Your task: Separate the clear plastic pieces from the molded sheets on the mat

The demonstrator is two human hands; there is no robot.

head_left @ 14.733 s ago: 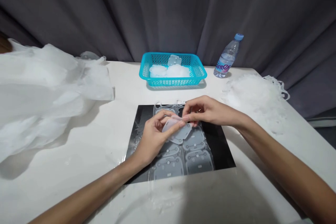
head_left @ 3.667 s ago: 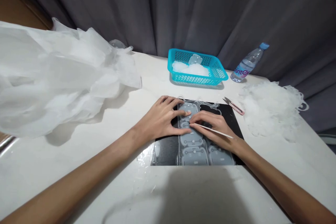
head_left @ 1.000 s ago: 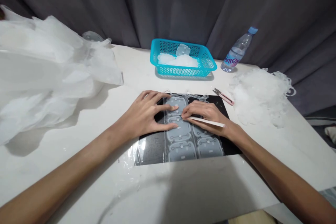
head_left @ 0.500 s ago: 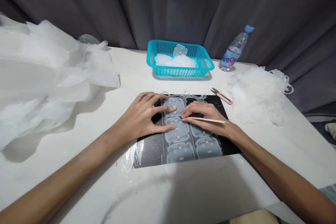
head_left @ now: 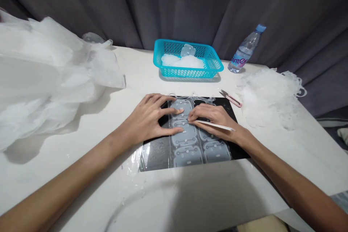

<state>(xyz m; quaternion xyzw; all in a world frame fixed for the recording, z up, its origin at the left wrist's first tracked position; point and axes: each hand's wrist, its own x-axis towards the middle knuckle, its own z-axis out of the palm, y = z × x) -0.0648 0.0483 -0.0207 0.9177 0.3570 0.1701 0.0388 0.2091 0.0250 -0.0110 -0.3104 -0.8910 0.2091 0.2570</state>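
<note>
A translucent sheet of moulded rounded pieces (head_left: 187, 141) lies on a black mat (head_left: 154, 154) at the table's middle. My left hand (head_left: 150, 117) rests flat on the sheet's upper left, fingers spread and pressing it down. My right hand (head_left: 214, 117) grips a thin white stick-like tool (head_left: 217, 125), its tip touching the sheet between two pieces near my left fingertips.
A turquoise basket (head_left: 210, 66) holding separated clear pieces stands behind the mat. A water bottle (head_left: 246, 50) stands at the back right. Small pink snips (head_left: 230, 98) lie right of the mat, beside a heap of clear scraps (head_left: 269, 94). White plastic bags (head_left: 46, 76) pile on the left.
Both hands stay in place on the sheet with the tool tip at the same spot. Only the camera view has shifted slightly.
</note>
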